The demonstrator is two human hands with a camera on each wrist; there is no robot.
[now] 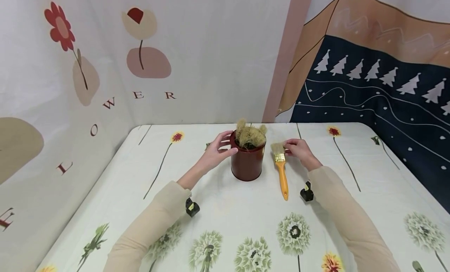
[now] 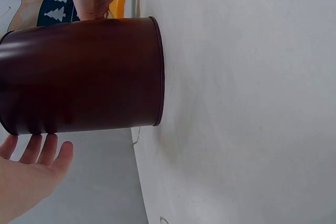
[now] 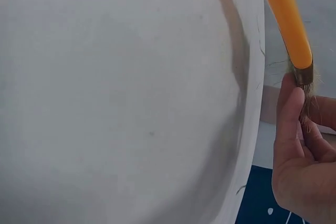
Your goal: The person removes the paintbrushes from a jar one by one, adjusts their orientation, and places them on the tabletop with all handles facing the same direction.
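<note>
Printed dandelion heads run along the near edge of the tablecloth [image 1: 225, 225], and both beige sleeves reach forward over them toward the middle of the table.

Left hand [image 1: 217, 150]: it is open, fingers straight and slightly spread, cupped against the left side of a dark red metal pot [image 1: 247, 164]. In the head view the fingertips touch the pot near its rim; in the left wrist view the fingers [image 2: 39, 148] lie just beside the pot's wall [image 2: 84, 74], and close contact cannot be told there. The pot stands upright near the table's centre, filled with dry tan fluffy plant tufts [image 1: 250, 134] that rise above the rim.

Right hand [image 1: 299, 150]: its fingertips pinch the bristle end of a paintbrush [image 1: 280, 166] that lies flat on the cloth just right of the pot, apart from it. The brush's long axis runs roughly toward and away from the person: pale bristles point to the far side, the gold ferrule sits behind them, and the orange handle points back toward the person, angled slightly to the right. The right wrist view shows the fingers [image 3: 291, 114] closed on the bristles beside the ferrule, with the handle [image 3: 286, 17] stretching away.

Floral and mountain-print backdrops stand behind the table.
</note>
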